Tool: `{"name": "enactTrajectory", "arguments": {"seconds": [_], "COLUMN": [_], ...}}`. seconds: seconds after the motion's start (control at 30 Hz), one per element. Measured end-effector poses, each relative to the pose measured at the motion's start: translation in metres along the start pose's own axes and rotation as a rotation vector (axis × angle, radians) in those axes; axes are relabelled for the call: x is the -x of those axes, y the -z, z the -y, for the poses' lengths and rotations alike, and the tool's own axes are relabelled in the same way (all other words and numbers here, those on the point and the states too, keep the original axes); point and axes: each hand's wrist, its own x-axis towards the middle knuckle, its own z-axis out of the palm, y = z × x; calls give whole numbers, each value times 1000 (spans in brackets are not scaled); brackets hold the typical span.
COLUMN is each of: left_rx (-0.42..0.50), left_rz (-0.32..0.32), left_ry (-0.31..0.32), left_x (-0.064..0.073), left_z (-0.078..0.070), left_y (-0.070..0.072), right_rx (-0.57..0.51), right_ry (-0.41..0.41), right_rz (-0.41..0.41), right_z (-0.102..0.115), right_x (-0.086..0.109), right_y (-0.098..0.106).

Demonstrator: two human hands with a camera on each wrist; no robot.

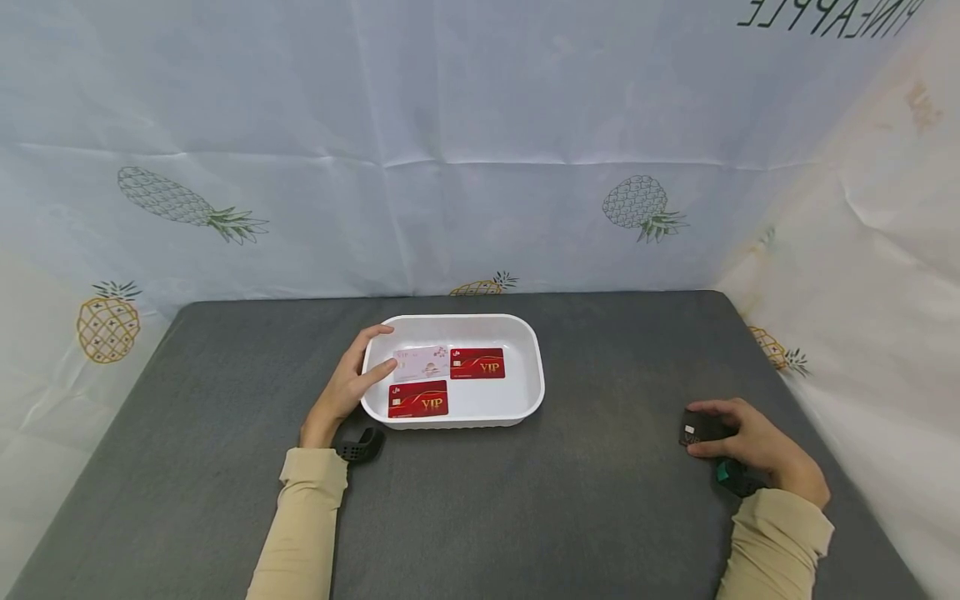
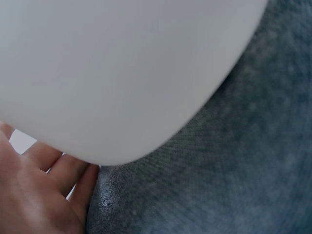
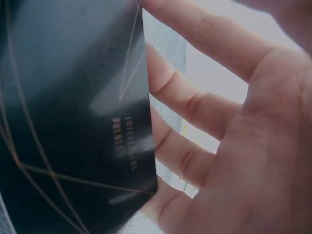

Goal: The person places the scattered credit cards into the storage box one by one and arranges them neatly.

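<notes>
A white plastic tray (image 1: pixel 525 396) sits on the grey table. My left hand (image 1: pixel 345 390) grips its left end, thumb over the rim inside and fingers along the outer side. In the left wrist view, the tray's smooth wall (image 2: pixel 122 78) fills much of the picture, fingers at its edge. Inside lie a pale pink card (image 1: pixel 422 363), a red VIP card (image 1: pixel 477 364) to its right and another red VIP card (image 1: pixel 418 400) below. Far to the right, my right hand (image 1: pixel 765 446) pinches a black card (image 1: pixel 703 427) by its edges; thin gold lines cross its face (image 3: pixel 73 126).
The grey tabletop (image 1: pixel 585 517) stretches between the tray and my right hand. A pale cloth (image 1: pixel 420 225) printed with pineapples hangs behind the table. Another cloth (image 1: pixel 885 275) hangs along the right side.
</notes>
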Motion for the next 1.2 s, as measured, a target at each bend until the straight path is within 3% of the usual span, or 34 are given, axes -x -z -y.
{"name": "enactTrajectory", "arguments": {"seconds": [0.23,0.47,0.73,0.97,1.2], "left_rx": [6,-1,-2,-7,-17], "left_rz": [3,4,0,-2,-1], "left_ry": [11,11,12,11,14], "left_x": [0,0,-1,-1,-1], "left_z": [1,2,2,2,2], "left_y": [0,0,0,0,0], "right_rx": [-43,10,110,107,136], "right_ry": [-65,30,66,41,73], "right_rz": [48,-34,-147,-151,-189], "right_z": [1,0,2,5,12], "right_x": [0,-3,-8,-9,-13], "right_y": [1,-4,-8,-9,-9]}}
